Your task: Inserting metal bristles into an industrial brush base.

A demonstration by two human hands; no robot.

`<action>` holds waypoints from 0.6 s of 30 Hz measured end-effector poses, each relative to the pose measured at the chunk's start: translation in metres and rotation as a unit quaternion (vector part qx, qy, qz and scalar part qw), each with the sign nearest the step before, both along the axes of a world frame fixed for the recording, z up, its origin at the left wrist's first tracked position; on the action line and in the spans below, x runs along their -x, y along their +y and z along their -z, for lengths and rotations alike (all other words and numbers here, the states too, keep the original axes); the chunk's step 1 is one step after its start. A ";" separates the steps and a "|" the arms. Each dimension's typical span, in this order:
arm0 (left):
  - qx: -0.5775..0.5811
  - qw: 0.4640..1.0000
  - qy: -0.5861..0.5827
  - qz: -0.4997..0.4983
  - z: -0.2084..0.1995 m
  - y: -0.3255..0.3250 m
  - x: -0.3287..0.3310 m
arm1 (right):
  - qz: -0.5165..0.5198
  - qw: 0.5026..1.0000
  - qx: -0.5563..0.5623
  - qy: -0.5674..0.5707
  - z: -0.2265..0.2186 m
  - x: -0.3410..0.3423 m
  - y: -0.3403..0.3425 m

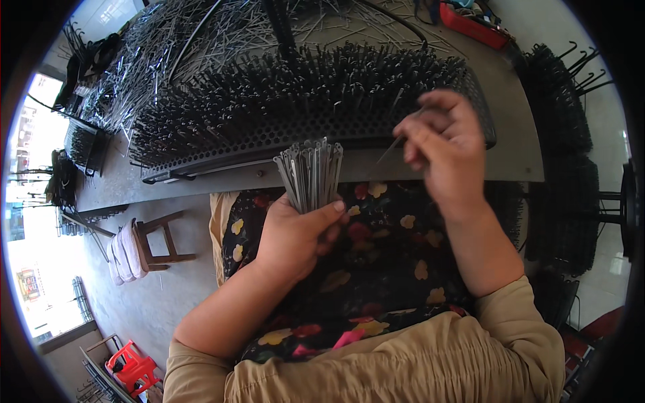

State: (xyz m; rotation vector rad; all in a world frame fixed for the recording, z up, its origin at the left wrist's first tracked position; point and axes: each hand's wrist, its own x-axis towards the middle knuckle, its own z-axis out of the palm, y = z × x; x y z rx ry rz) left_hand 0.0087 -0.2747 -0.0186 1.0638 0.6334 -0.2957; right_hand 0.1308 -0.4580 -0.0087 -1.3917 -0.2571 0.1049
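Observation:
My left hand (290,235) is wrapped round a bundle of thin metal rods (309,176) that stands nearly upright, its small looped ends fanned at the top. Raised to the right of it, my right hand (449,144) pinches a single thin metal rod (388,150), which slants down to the left; the fingers are slightly blurred. Just beyond both hands lies a long black perforated rack (269,132), packed with several rows of upright dark rods (322,84). The bundle's lower ends are hidden by my left hand.
Loose metal rods (151,50) are heaped on the grey table (514,114) behind the rack. A red tray (474,25) sits at the far right. Dark racks (554,101) stand beside the table's right end. A wooden stool (161,242) with a pale cloth is on the left floor.

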 end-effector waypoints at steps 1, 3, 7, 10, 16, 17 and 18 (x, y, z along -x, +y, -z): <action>0.002 1.000 -0.004 0.009 0.000 -0.002 -0.001 | 0.056 0.994 0.024 -0.094 -0.003 -0.010 -0.007; -0.015 1.000 -0.006 0.015 -0.005 -0.010 -0.005 | 0.138 0.951 0.092 -0.260 -0.004 -0.031 -0.019; -0.023 0.998 -0.056 0.032 0.003 -0.014 -0.006 | 0.180 0.873 0.177 -0.417 0.008 -0.048 -0.023; -0.027 0.998 -0.019 0.052 -0.002 -0.013 -0.005 | 0.168 0.867 0.175 -0.435 0.010 -0.050 -0.021; -0.056 0.992 0.059 0.092 0.007 -0.010 0.003 | 0.154 0.852 0.148 -0.478 0.014 -0.050 -0.014; -0.042 0.994 0.051 0.083 0.008 -0.010 0.004 | 0.154 0.849 0.159 -0.479 0.013 -0.049 -0.012; -0.028 0.996 0.043 0.075 0.009 -0.011 0.005 | 0.154 0.846 0.169 -0.481 0.011 -0.049 -0.010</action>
